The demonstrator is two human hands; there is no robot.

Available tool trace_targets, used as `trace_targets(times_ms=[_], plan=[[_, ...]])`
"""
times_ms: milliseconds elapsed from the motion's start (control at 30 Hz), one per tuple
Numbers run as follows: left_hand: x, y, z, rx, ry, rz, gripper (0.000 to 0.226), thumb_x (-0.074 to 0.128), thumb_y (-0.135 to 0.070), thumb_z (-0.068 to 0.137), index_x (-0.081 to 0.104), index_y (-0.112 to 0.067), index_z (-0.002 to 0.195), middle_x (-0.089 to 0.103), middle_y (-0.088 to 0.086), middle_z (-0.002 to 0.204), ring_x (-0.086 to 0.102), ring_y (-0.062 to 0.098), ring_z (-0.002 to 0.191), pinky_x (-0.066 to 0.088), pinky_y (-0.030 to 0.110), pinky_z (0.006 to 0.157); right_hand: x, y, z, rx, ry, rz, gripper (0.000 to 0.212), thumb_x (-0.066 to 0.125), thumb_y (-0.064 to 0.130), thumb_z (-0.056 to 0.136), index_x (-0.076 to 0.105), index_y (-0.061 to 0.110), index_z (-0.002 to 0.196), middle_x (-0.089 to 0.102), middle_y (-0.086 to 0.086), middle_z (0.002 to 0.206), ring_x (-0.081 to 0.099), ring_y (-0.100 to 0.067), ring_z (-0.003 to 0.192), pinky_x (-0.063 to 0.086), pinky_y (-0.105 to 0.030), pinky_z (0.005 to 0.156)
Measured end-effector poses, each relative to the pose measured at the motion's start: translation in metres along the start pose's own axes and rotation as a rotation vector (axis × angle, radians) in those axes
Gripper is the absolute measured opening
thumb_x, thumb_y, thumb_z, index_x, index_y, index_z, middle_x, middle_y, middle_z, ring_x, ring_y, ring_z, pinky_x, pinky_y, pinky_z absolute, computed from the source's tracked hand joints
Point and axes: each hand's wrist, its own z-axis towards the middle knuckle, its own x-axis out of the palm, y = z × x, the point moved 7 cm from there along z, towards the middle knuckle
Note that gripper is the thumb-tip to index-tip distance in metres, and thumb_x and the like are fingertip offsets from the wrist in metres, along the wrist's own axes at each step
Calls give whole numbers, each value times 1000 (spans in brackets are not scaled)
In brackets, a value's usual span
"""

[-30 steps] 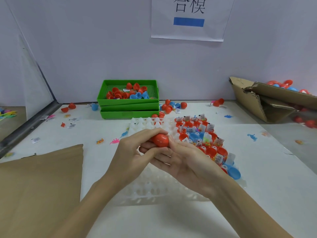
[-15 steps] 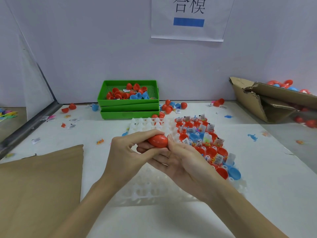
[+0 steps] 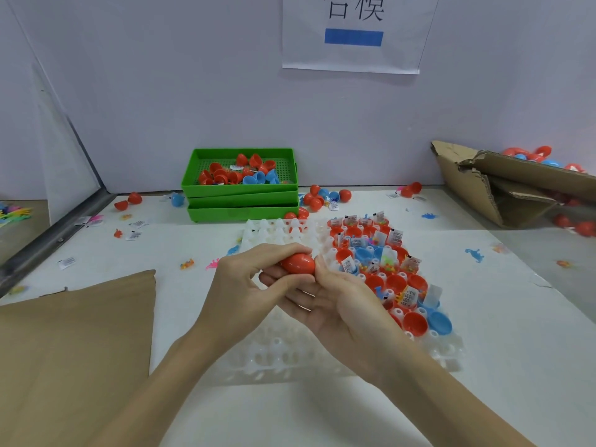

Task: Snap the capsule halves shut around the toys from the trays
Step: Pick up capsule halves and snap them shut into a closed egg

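Head view, red capsule [image 3: 298, 263] (seam hidden), pinched by both hands, left [image 3: 245, 285], right [image 3: 342, 301].

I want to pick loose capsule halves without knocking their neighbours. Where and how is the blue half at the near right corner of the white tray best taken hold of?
Pinch the blue half by its rim, coming from above and the right. It sits mouth-up at the white tray edge, so its right rim looks free, while a red half crowds its left.

Bright even light, soft shadows, wide-angle warp
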Motion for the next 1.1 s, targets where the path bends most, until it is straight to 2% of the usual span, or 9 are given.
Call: trace_targets(times_ms=[167, 333, 433, 600, 700, 833, 933, 1000, 1100], plan=[[-1, 0, 1, -16, 21, -2, 34, 79, -16, 84, 78, -25, 116, 76, -13, 106, 71, 17, 104, 51, 17, 89, 5, 2, -1, 27, 60, 22, 38, 53, 31, 107, 72, 2, 123, 65, -25, 134, 63, -33, 128, 54, -38, 103], [-1, -7, 2, 7, 14, -14, 36, 77, -15, 84, 75, -33, 115, 76, -16, 108, 70, 15, 106, 53, 21, 90, 5, 2, 0, 88, 96, 91, 35, 64, 27, 103, 71, 0, 124, 64, -22, 137, 61, -30, 131, 53, -37, 105], [-1, -10, 2, 39, 9, 1, 34, 76, -14, 86, 75, -25, 117, 76, -14, 109, 70, 19, 109, 53, 24, 92, 6, 4, 0, 89, 112, 77, 37, 68, 28, 100, 71, 1, 124, 64, -21, 138, 60, -28, 132, 52, -36, 106], [0, -16, 0, 120, 13, 68, 33, 73, -10, 91, 74, -12, 124, 75, -4, 116, 68, 20, 113, 54, 27, 94, 11, 8, -1, 89, 140, 55, 34, 68, 27, 99, 73, 3, 124, 64, -21, 137, 59, -28, 134, 51, -37, 108], [1, -16, 1, 102, 36, 66, 36, 70, -11, 93, 71, -14, 129, 73, -7, 123, 66, 18, 121, 53, 27, 98, 12, 10, -3, 95, 153, 52, 35, 65, 26, 101, 70, 4, 128, 62, -21, 140, 58, -29, 135, 49, -39, 110], [8, -13, 2, 20, 115, -21, 38, 61, -14, 102, 62, -25, 139, 59, -17, 147, 50, 14, 143, 41, 26, 114, 11, 16, -4, 79, 170, 56, 34, 57, 25, 107, 67, 3, 131, 61, -21, 142, 57, -31, 135, 50, -43, 109], [15, -10, 1, -51, 212, -111, 40, 49, -20, 109, 54, -27, 148, 45, -21, 158, 37, 9, 151, 38, 26, 118, 3, 27, -3, -113, 46, -185, 25, 66, 16, 100, 75, 13, 123, 71, -14, 128, 67, -29, 122, 57, -34, 98], [17, -4, 1, -169, 216, -242, 39, 43, -23, 111, 54, -29, 148, 50, -21, 155, 42, 5, 146, 42, 17, 110, -4, 42, -7, -353, -132, -589, 29, 77, 21, 92, 74, 27, 121, 76, 3, 114, 73, -16, 108, 59, -26, 92], [13, 3, 1, -301, 114, -346, 36, 42, -35, 106, 65, -22, 131, 73, -5, 121, 70, 14, 110, 53, 18, 91, 0, 54, -15, -675, -262, -1163, 43, 82, 29, 86, 65, 29, 126, 67, 15, 113, 68, -7, 102, 57, -19, 84]])
